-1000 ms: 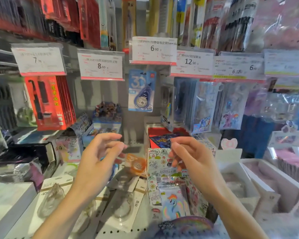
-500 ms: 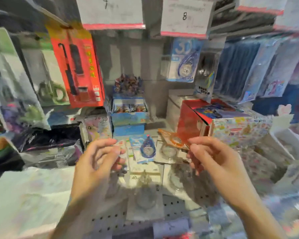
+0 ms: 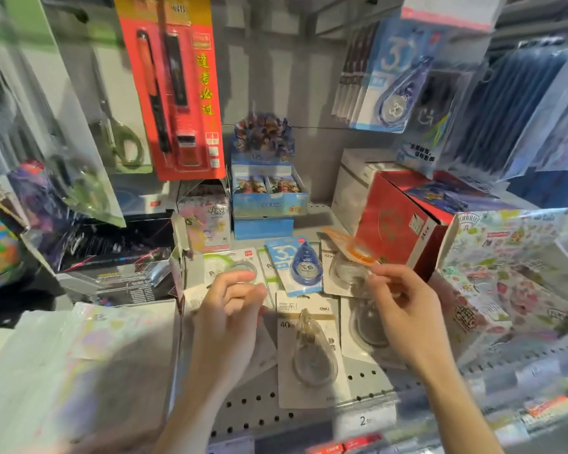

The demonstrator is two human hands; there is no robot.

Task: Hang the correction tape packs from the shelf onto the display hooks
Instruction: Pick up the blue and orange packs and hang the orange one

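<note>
Several correction tape packs lie flat on the perforated shelf (image 3: pixel 250 409): a blue pack (image 3: pixel 295 267), a green-edged pack (image 3: pixel 233 265), a white pack (image 3: pixel 309 352) with a clear dispenser, and another white pack (image 3: pixel 364 326) partly under my right hand. My right hand (image 3: pixel 407 312) pinches the lower edge of an orange pack (image 3: pixel 351 249), held tilted above the shelf. My left hand (image 3: pixel 230 309) hovers over the packs, fingers loosely curled and holding nothing. One blue pack (image 3: pixel 394 90) hangs on a hook at the upper right.
A red box (image 3: pixel 397 217) and a floral box (image 3: pixel 505 257) stand to the right. A blue card box (image 3: pixel 266 191) sits at the back. A red pen pack (image 3: pixel 174 86) and scissors (image 3: pixel 122 139) hang at the left. A price tag (image 3: pixel 364 421) marks the shelf's front edge.
The view has dropped from the hooks and price tags down to the shelf. My left hand has let go of the orange pack; my right hand keeps it and has moved right.
</note>
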